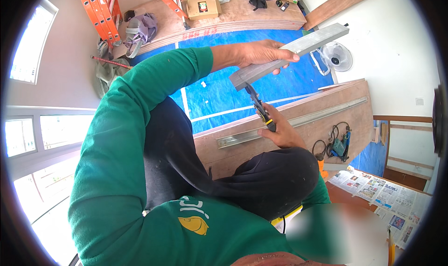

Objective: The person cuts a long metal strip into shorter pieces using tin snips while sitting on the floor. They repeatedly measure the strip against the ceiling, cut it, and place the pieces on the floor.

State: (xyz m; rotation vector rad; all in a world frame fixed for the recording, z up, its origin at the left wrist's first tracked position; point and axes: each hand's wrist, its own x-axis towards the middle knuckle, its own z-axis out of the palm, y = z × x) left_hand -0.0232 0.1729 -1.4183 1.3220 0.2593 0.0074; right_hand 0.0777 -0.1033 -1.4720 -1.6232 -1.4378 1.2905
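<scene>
My left hand [266,55] is closed round a long grey metal channel [315,42], thumb along its near side. The bar slants up to the right in front of me, its near end lower left. In my right hand [285,130] is a pair of black and yellow pliers [262,111], fingers wrapped round the handles. The jaws meet the lower edge of the bar's near end; how far they grip it cannot be seen. Both hands are above my bent, dark-trousered legs.
Below lies a stack of plywood [345,98] with a metal strip [298,121] and a corded power tool [339,145]. Blue sheeting [217,89] covers the floor beyond. Around stand an orange ladder [99,14], a white fan [337,57], a cardboard box [201,8] and newspapers [387,196].
</scene>
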